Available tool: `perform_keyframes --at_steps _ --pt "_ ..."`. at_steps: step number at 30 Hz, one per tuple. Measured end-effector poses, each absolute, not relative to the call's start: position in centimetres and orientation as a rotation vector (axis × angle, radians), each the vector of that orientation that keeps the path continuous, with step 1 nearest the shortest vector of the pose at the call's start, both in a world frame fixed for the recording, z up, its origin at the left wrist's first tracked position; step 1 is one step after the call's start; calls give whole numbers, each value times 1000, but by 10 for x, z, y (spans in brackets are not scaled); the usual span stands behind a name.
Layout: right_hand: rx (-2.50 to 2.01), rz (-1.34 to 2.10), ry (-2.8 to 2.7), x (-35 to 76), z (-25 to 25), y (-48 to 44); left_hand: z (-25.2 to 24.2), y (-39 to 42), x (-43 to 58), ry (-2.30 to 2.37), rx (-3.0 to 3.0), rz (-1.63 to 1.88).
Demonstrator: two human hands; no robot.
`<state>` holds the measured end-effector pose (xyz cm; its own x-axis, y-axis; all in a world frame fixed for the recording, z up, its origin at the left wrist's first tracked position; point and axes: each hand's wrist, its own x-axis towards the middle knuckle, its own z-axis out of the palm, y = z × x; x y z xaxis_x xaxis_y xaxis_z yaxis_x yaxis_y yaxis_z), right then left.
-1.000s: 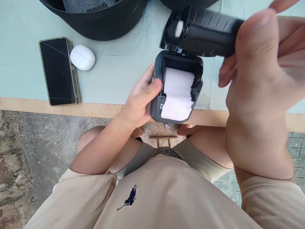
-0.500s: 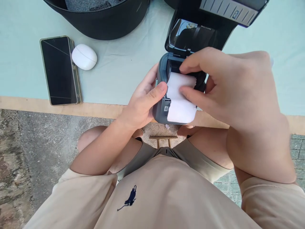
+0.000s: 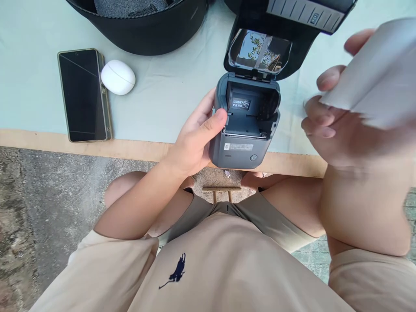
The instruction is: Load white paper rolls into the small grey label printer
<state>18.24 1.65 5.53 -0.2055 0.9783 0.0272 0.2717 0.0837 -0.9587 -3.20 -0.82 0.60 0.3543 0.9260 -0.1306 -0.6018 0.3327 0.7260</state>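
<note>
A small dark grey printer [image 3: 242, 151] has its lid [image 3: 260, 52] swung open on the far side, and its inner bay shows no paper. My left hand [image 3: 198, 134] grips the printer's left side, thumb on the top edge. Off to the right, my right hand [image 3: 347, 125] is raised, palm up, with white paper [image 3: 380, 73] in it. Motion blurs the paper, and its lower edge looks ragged. The paper hides part of the fingers.
A dark phone [image 3: 82, 95] lies at the left with a white rounded case [image 3: 118, 77] against its right side. Behind is a black zippered bag [image 3: 152, 37] with grey foam. A black device with a ribbed silver panel [image 3: 305, 14] stands behind the lid. The table's wooden edge [image 3: 139, 149] runs in front.
My right hand has lifted the white paper out of the printer and moved right, turning palm up. The printer's bay is now exposed. My left hand keeps its hold.
</note>
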Motion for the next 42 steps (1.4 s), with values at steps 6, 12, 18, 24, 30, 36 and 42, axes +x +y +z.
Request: perform_keyframes --at_steps 6,12,18,24,30,36,42 --pt "-1142 1099 -1224 173 26 16 7 -7 -30 575 659 1091" --pt "-1256 683 -1683 174 21 8 8 -6 -31 581 673 1081" --pt "-1548 561 -1939 178 12 9 7 -6 -31 612 668 1114" --pt "-1549 493 -2026 177 23 -2 6 -7 -31 629 657 1127" --pt "-1450 45 -1893 212 40 3 6 -8 -30 621 670 1130" --pt "-1880 101 -1965 230 21 28 5 -7 -29 659 718 1120" --pt "-1321 592 -1679 229 22 27 3 -5 -32 583 721 1105"
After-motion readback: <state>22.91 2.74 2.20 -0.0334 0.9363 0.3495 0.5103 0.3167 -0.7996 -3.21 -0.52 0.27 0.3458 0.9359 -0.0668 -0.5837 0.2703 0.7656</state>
